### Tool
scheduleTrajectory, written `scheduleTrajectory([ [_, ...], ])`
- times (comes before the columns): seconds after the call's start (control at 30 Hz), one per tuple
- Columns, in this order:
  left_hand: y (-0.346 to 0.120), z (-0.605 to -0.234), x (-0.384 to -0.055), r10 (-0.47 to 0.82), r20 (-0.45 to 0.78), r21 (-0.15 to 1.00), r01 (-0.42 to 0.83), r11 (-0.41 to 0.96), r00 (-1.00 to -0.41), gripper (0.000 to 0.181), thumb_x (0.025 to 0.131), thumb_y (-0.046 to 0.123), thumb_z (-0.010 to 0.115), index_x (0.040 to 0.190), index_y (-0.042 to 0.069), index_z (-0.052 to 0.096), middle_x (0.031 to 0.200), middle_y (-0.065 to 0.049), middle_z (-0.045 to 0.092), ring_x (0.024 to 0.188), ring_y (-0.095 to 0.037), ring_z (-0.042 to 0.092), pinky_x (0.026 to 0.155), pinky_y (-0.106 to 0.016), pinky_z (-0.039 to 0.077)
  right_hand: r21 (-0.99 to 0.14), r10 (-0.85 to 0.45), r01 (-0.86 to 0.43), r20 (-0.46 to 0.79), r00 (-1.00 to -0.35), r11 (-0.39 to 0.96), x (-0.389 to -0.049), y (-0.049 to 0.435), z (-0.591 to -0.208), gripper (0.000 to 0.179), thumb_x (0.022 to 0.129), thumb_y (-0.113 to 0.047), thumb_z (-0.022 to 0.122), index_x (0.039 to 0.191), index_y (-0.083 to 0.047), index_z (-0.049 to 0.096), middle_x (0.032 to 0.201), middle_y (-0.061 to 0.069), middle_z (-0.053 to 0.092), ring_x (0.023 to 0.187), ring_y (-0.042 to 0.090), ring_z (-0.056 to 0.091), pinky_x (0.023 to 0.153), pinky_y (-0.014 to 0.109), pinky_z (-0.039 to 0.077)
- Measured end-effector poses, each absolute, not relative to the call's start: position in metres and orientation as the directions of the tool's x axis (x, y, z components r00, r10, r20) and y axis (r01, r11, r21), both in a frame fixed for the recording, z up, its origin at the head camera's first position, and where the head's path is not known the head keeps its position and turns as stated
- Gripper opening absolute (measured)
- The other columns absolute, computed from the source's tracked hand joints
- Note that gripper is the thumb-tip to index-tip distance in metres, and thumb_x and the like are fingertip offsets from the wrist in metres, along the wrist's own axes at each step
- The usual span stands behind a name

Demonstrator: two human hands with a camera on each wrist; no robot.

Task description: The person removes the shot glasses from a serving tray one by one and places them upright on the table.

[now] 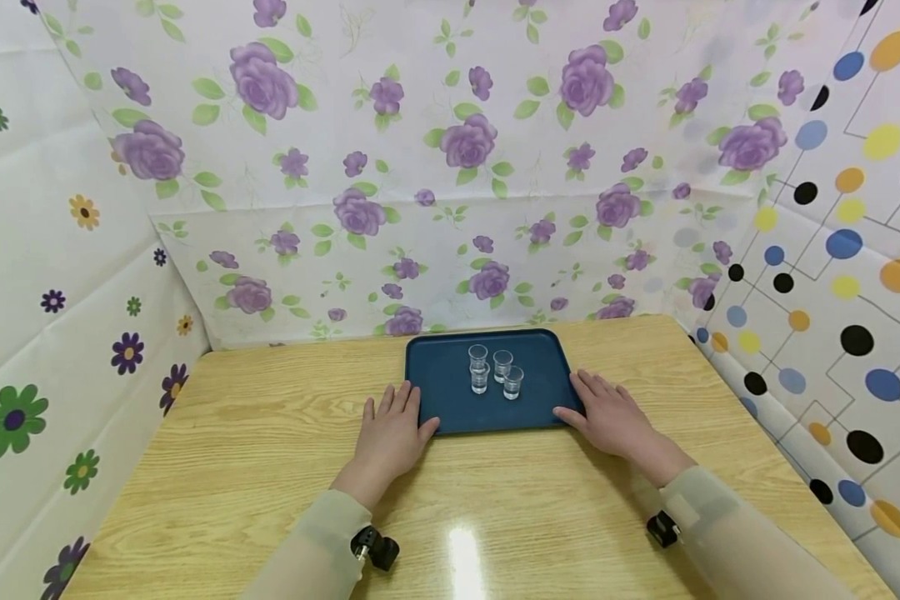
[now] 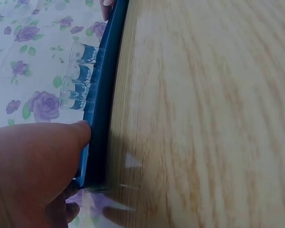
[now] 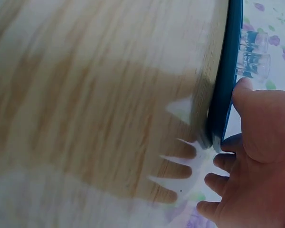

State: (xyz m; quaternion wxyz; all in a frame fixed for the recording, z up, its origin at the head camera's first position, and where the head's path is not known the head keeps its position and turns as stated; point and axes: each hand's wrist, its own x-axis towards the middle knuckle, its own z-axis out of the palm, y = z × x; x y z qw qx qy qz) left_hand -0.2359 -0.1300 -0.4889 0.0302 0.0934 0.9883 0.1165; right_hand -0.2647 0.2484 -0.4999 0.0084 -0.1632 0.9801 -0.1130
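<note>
Blue tray (image 1: 437, 358) with four small glasses (image 1: 480, 382) sits on the wood table (image 1: 270, 467), left hand (image 1: 392, 433) and right hand (image 1: 613, 419) straight-fingered at its near corners, not curled round it, so I'd guess they're steadying it and the next move calls for keeping level.

Between the left hand (image 1: 392, 435) and the right hand (image 1: 613, 418), the tray (image 1: 442, 404) looks like plastic, smooth and mostly matt, while the small cups (image 1: 512, 385) standing on it are clear, slick and shiny — glass or hard plastic, too small to tell. Beneath both hands, the table (image 1: 285, 433) has a smooth wood-grain finish, glossy enough to throw back glare — beyond them hangs creased, cloth-like sheeting (image 1: 435, 250), and behind each wrist, a thin fabric sleeve (image 1: 307, 546).
</note>
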Motion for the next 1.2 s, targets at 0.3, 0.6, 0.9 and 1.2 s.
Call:
scheduleTrajectory([
  [0.3, -0.131, -0.491, -0.236, 0.187, -0.045, 0.237, 0.171, 0.956, -0.981, 0.076, 0.116, 0.053, 0.050, 0.173, 0.005, 0.035, 0.180, -0.016, 0.027, 0.167, -0.041, 0.019, 0.133, -0.068, 0.013, -0.232, -0.366, -0.365, 0.041, -0.930, 0.902, -0.264, 0.248, -0.500, 0.077, 0.114, -0.049, 0.056, 0.166, 0.008, 0.042, 0.171, 0.032, 0.037, 0.157, 0.056, 0.034, 0.125, 0.076, 0.027],
  [0.6, -0.136, -0.494, -0.233, 0.177, -0.040, 0.237, 0.163, 0.958, -0.983, 0.076, 0.115, 0.052, 0.052, 0.173, 0.005, 0.036, 0.180, -0.015, 0.028, 0.167, -0.042, 0.020, 0.133, -0.068, 0.013, -0.231, -0.390, -0.393, 0.061, -0.919, 0.890, -0.261, 0.242, -0.500, 0.080, 0.114, -0.054, 0.054, 0.163, 0.009, 0.046, 0.169, 0.033, 0.040, 0.156, 0.056, 0.036, 0.124, 0.076, 0.029],
  [0.9, -0.145, -0.494, -0.225, 0.170, -0.026, 0.246, 0.158, 0.956, -0.985, 0.076, 0.115, 0.050, 0.055, 0.172, 0.004, 0.036, 0.179, -0.017, 0.029, 0.166, -0.043, 0.023, 0.132, -0.069, 0.013, -0.225, -0.384, -0.384, 0.046, -0.922, 0.895, -0.259, 0.232, -0.501, 0.075, 0.114, -0.047, 0.057, 0.164, 0.008, 0.045, 0.170, 0.031, 0.040, 0.158, 0.053, 0.036, 0.126, 0.074, 0.027],
  [1.2, -0.153, -0.492, -0.217, 0.178, 0.003, 0.270, 0.172, 0.947, -0.984, 0.075, 0.114, 0.047, 0.058, 0.171, 0.002, 0.038, 0.178, -0.019, 0.031, 0.165, -0.045, 0.024, 0.131, -0.072, 0.013, -0.212, -0.387, -0.388, 0.049, -0.921, 0.897, -0.253, 0.224, -0.499, 0.074, 0.114, -0.045, 0.059, 0.165, 0.007, 0.044, 0.171, 0.031, 0.039, 0.158, 0.051, 0.037, 0.126, 0.072, 0.028],
])
